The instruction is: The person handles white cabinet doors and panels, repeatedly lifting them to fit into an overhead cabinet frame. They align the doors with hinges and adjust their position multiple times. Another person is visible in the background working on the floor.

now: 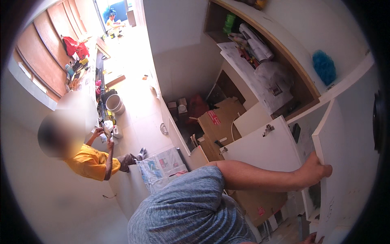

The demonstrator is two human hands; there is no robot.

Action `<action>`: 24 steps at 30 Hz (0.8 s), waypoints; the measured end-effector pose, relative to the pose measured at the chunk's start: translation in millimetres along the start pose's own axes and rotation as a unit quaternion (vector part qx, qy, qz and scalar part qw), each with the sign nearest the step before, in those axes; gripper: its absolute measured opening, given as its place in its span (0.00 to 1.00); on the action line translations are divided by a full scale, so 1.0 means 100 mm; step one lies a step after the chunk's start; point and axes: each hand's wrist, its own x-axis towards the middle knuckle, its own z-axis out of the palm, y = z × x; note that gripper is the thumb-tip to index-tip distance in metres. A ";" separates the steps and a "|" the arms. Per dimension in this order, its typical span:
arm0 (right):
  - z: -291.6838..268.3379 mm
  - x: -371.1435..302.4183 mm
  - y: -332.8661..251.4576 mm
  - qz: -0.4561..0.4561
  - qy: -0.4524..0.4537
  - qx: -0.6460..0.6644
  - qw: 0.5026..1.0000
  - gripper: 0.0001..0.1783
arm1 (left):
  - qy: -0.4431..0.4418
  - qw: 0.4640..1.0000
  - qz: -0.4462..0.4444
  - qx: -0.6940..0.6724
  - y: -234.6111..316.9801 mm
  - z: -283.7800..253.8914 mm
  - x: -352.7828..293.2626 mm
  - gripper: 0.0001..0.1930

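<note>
The white panel (343, 162) stands at frame right, long axis nearly top to bottom, its edge gripped by the left hand (315, 173), which reaches rightward, arm almost straight. The right hand (312, 239) barely shows at the lower edge; I can't tell its hold. 1 yellow-shirted co-worker (91, 162) bends at left.

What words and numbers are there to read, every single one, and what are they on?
White panel: faint marks, too unclear to read.
Cardboard box: red markings, too small and blurred.
Sheet with blue patches: print, too blurred.
I find nothing clear enough to quote.
</note>
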 end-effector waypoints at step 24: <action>-0.04 0.00 0.21 -0.057 -0.012 -0.028 0.998 0.33 | -0.017 1.000 -0.013 -0.006 0.00 -0.04 0.00 0.35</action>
